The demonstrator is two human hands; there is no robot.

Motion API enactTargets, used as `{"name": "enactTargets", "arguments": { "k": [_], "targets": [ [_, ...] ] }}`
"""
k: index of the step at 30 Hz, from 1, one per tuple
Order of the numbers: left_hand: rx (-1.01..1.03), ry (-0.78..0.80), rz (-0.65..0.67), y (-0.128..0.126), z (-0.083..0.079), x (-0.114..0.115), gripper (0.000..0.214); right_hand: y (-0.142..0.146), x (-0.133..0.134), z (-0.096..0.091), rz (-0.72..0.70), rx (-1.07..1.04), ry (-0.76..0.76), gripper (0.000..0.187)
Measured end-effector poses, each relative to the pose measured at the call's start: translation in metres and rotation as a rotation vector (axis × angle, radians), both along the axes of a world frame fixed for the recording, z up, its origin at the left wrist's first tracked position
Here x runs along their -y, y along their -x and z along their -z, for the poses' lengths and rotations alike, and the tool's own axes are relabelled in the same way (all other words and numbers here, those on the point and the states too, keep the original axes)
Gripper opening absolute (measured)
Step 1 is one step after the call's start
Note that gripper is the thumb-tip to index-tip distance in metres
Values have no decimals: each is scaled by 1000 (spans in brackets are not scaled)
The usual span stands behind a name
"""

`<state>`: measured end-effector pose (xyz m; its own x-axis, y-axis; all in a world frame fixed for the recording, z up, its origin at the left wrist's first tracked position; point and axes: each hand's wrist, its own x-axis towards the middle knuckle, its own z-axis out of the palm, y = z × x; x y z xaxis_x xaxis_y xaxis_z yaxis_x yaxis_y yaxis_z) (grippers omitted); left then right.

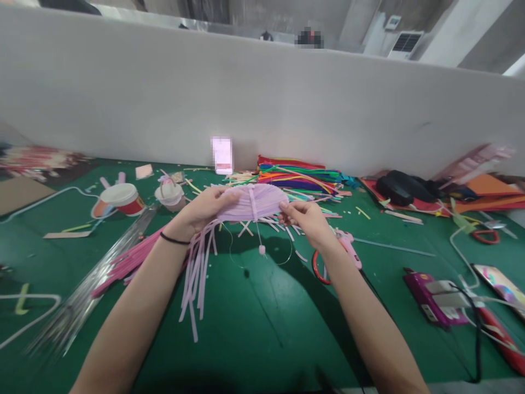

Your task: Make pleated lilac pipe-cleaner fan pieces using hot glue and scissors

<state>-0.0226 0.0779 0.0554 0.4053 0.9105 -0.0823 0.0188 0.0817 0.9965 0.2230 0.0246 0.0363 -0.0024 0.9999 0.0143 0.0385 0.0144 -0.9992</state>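
Clock centred on the held piece, 12 = away from wearer. Green tabletop (246,350) under everything; grey-white partition (262,98) along its 12 side. Multicolour chenille-stem pile (297,172) at 2, against the partition. Pink chenille-stem bundle (139,251) at 8, running under the left forearm.

Lilac chenille-stem panel (268,202) is up off the table, between both hands: rows of stems side by side, long axis about 9 to 3, upper edge curved. Left hand (209,205) has its 9 end, thumb flat on the near face (other fingers mostly hidden, presumably backing it). Right hand (305,216) pinches the 3 end edge, thumb against index, the rest curled in. Key relation: panel lies at 3 from the left fingers, 9 from the right; both in contact, left covering more of it and nearer the crossing band.

Loose lilac stems (200,273) droop at 7, below the left hand. Pink glue gun (350,249) at 4, beyond the right wrist; red-handled scissors (315,268) between 4 and 5, partly hidden by that forearm. Crossing band (252,202) runs 12 to 6 over the panel. Small lilac block (261,250) hangs at 6 on a thin line.
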Motion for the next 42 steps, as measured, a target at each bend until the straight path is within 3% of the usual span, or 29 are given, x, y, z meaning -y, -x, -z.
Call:
{"name": "enactTargets", "arguments": {
  "k": [2,4,7,11,14,25,31,42],
  "targets": [
    [-52,62,127,3,0,1,38,0,-1,0,9,2,-3,42],
    [-83,76,172,3,-1,2,43,0,-1,2,4,-21,-4,40],
    [-74,38,131,1,0,3,47,4,-1,5,-49,-131,15,38],
    [-61,-13,128,-2,1,5,48,13,0,10,-93,-301,49,51],
    [-53,-26,135,-4,3,6,47,18,1,12,-79,-359,74,46],
    [-23,41,132,-5,7,2,46,22,3,12,-146,-441,52,43],
    [-37,61,126,-7,5,4,47,25,6,13,-137,-385,57,42],
    [-12,-24,302,2,-1,6,47,24,3,12,-98,-421,14,43]
  ]
}}
